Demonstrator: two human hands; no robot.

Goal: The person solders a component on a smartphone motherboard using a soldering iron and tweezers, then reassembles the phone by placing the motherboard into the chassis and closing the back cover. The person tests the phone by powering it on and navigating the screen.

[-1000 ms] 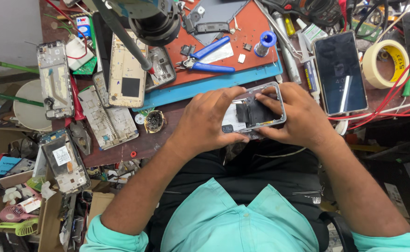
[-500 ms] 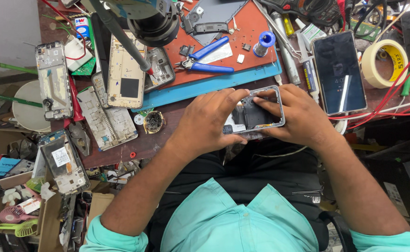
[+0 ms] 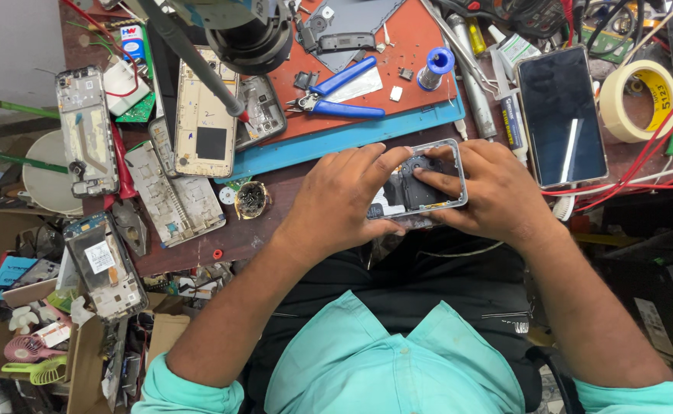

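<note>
Right, both hands are on the opened phone frame at the bench's near edge. Left hand grips it from nine o'clock, fingers curled over the top rim. Right hand clasps it from three o'clock, thumb pressed inside the frame. Blue-handled pliers lie on the red mat at twelve, a dark phone at two.

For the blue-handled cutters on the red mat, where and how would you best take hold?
Grip the cutters by the two blue handles, coming from above on their right end. They lie flat with the handles splayed toward the right and bare mat around them; the jaws point left, near small parts.
</note>
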